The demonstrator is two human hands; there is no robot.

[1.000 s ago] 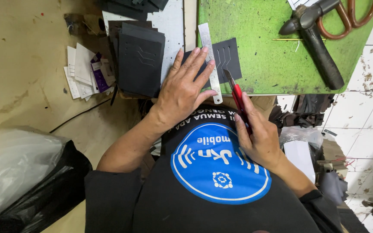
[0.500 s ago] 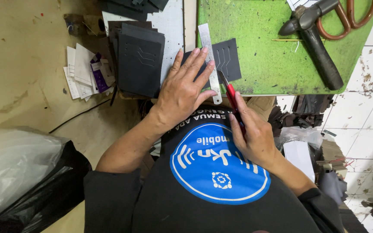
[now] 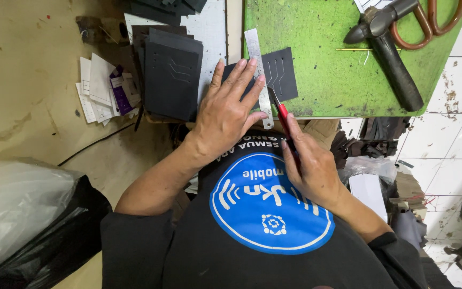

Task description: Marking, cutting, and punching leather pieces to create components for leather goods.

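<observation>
My left hand (image 3: 230, 109) lies flat with fingers spread, pressing a steel ruler (image 3: 256, 59) down on a small dark leather piece (image 3: 281, 72) at the near edge of the green cutting mat (image 3: 332, 64). My right hand (image 3: 310, 166) grips a red-handled craft knife (image 3: 282, 115). Its blade tip rests against the ruler's right edge, at the near side of the leather piece. The piece shows thin cut lines on its face.
A stack of dark leather pieces (image 3: 171, 72) sits left of the mat, with loose paper cards (image 3: 100, 88) further left. A hammer (image 3: 389, 51) and brown-handled scissors (image 3: 434, 21) lie on the mat's far right. A plastic bag (image 3: 17, 208) lies lower left.
My right hand has drawn the knife a little toward me along the ruler. My left hand has stayed on the ruler.
</observation>
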